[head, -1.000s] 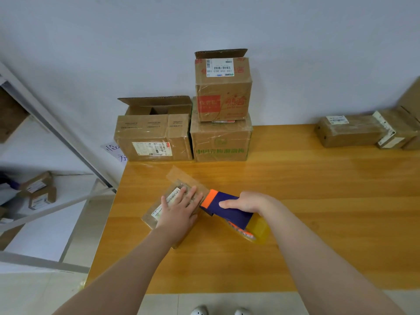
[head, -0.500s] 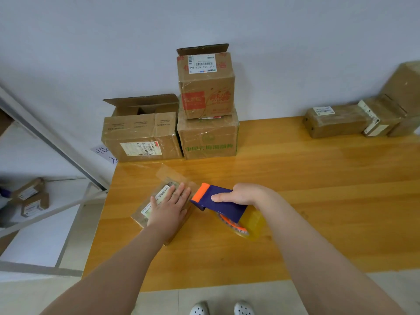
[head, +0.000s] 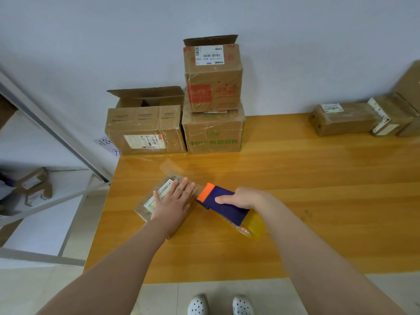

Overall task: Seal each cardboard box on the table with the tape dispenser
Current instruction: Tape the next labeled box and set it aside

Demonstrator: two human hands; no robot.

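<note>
Cardboard, flat and small, the box lies on the wooden table near its left edge, with a white barcode label on top and clear tape shining over it. The left hand lies flat on the box with fingers straight and together, pressing down on its right half and gripping nothing. Just right of the box the right hand is curled round the purple body of the dispenser, thumb along the near side. The dispenser's orange nose sits right at the box's right edge; whether it touches cannot be told. Its yellowish roll sits at the other end, further right of the box and nearer the person. A loose clear strip runs from the box's far end out over the table. Beyond the box, against the wall, an open box stands with its flaps up; touching its right side is a green-printed box, and a red-printed box is stacked on that one, one flap raised. Well to the right of the flat box, along the wall, lie a long box and a taped box side by side. Left of the flat box, off the table, two more small boxes sit on a shelf.
</note>
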